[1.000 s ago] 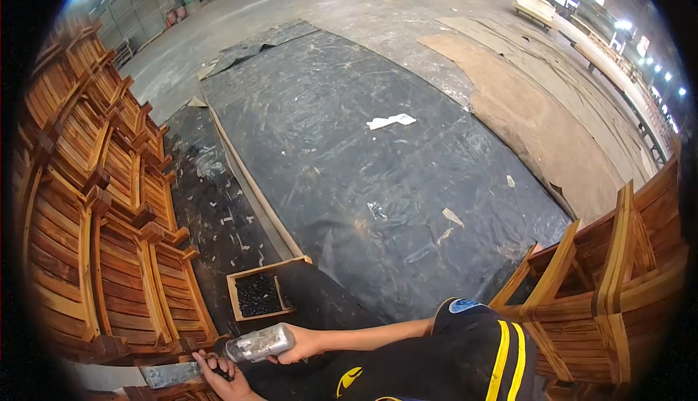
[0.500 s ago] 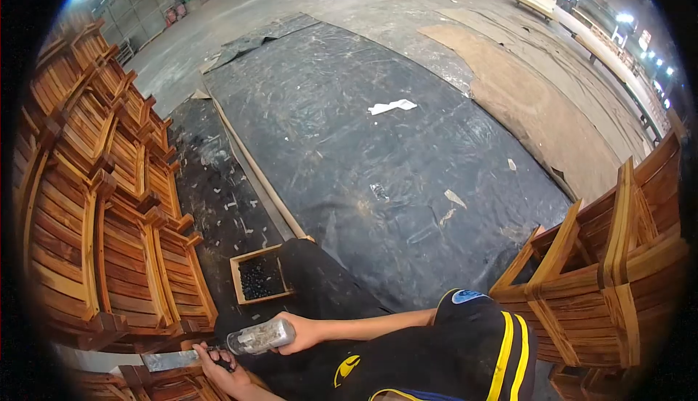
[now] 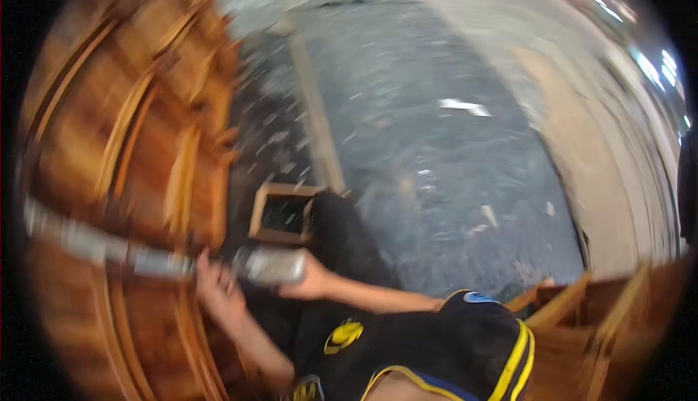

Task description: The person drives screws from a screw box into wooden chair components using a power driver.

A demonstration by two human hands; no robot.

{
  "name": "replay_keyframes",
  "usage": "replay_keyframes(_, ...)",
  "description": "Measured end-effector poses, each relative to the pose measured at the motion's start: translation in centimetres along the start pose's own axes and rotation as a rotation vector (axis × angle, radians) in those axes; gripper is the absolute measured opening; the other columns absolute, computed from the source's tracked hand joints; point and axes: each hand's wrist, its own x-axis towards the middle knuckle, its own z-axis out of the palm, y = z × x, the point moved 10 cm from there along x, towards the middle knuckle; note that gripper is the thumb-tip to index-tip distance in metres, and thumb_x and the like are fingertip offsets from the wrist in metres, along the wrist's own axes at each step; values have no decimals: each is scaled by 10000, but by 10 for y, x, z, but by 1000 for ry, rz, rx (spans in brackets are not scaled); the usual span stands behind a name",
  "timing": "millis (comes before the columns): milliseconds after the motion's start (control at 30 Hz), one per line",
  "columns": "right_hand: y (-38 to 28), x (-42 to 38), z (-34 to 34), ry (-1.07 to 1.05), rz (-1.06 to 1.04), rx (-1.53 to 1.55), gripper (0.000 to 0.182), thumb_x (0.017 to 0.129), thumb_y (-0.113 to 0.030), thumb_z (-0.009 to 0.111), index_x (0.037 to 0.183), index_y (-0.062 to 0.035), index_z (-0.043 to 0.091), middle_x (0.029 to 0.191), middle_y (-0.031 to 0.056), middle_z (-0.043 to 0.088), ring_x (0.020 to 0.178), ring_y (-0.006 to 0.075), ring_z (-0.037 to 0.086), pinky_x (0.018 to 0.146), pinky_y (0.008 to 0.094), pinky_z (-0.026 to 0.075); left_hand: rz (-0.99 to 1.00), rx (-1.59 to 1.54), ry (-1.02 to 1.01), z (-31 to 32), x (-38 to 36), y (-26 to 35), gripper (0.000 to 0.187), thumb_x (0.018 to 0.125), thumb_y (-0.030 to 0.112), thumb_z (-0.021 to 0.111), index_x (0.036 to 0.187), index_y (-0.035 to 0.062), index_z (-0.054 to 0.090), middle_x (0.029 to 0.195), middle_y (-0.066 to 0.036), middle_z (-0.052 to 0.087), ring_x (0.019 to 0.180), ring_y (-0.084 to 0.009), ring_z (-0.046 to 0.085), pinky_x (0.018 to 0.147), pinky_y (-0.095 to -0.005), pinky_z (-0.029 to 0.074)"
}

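Dark sheeting (image 3: 451, 175) stretched beyond the right hand (image 3: 313, 276), which I saw, from afar, wrapped around a grey tool (image 3: 270, 265). Its front end lay near the curled left hand (image 3: 220, 285), just beside slatted wood (image 3: 80, 132); blur kept me from telling what, if anything, that hand pinched. I judged the step to be lining up the tool; the next move, I thought, called for steady aim.

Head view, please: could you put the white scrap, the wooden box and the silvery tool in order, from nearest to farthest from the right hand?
1. Silvery tool: held in the right hand.
2. Wooden box: just above the tool in the picture.
3. White scrap: farther off, toward the picture's upper right, on the dark sheet.
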Motion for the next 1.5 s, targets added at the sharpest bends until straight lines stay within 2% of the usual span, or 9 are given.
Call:
replay_keyframes(67, -13, 1, 1, -51, -67, -230, 407, 621, -42, 638, 1027, -40, 641, 1017, 71, 662, 931, 188, 623, 862, 332, 475, -32, -20, 13, 8, -7, 0, 229, 864, 65, 520, 1079, -10, 542, 591, 65, 354, 447, -21, 300, 373, -163, 211)
replay_keyframes(133, 26, -6, -3, -71, 185, -116, 350, 619, -10, 624, 969, -16, 637, 919, 57, 661, 845, 168, 624, 802, 320, 489, -84, -90, -64, 9, -5, -5, 219, 905, 207, 571, 978, 0, 565, 579, 48, 368, 449, -52, 330, 385, -191, 239)
replay_keyframes(233, 21, -5, 1, -43, 250, 63, 267, 594, 32, 578, 859, -2, 582, 769, 36, 573, 613, 111, 541, 528, 234, 424, -183, -187, -52, 12, -7, -9, 265, 912, 306, 559, 933, 42, 540, 545, 58, 348, 452, -69, 336, 378, -198, 256)
replay_keyframes(567, 28, -11, 5, -51, 325, 167, 242, 613, 66, 539, 850, 18, 558, 700, 41, 525, 540, 104, 479, 495, 228, 379, -183, -118, -56, 6, -6, -1, 304, 910, 278, 573, 939, -23, 539, 543, 47, 367, 439, -76, 390, 364, -200, 262)
replay_keyframes(800, 28, -11, 0, 11, 207, 110, 230, 638, 62, 518, 860, 15, 560, 704, 45, 532, 540, 107, 490, 499, 236, 396, -217, -50, -64, 13, -5, -9, 280, 911, 314, 560, 941, 36, 549, 536, 65, 336, 440, -71, 362, 374, -191, 267)
replay_keyframes(1167, 27, -9, -1, 108, 237, 193, 232, 629, 59, 505, 851, 20, 558, 684, 54, 528, 515, 117, 481, 485, 236, 385, -243, -185, -127, 8, -16, -29, 347, 942, 331, 494, 1124, 37, 519, 582, 49, 348, 469, -80, 363, 373, -192, 273)
replay_keyframes(1300, 36, -11, -2, 78, 281, 192, 234, 596, 13, 511, 828, 17, 542, 575, 49, 490, 471, 125, 454, 471, 238, 363, -382, -389, 15, -37, -21, -54, 305, 939, 186, 392, 1146, -14, 495, 699, -16, 428, 555, -134, 407, 401, -218, 295)
replay_keyframes(1333, 42, -13, -4, 12, 280, 230, 265, 631, 78, 529, 887, 18, 563, 749, 54, 546, 544, 105, 490, 480, 232, 396, -383, -400, 36, -47, -20, -56, 288, 935, 157, 394, 1136, -23, 494, 720, -32, 434, 570, -138, 410, 413, -225, 301)
replay_keyframes(1500, 45, -15, -1, -25, 291, 279, 261, 649, 61, 525, 904, 16, 555, 742, 53, 533, 545, 107, 483, 487, 235, 390, -378, -444, 171, -91, -14, -71, 243, 938, 93, 387, 1111, -47, 484, 767, -64, 443, 602, -141, 411, 442, -232, 317)
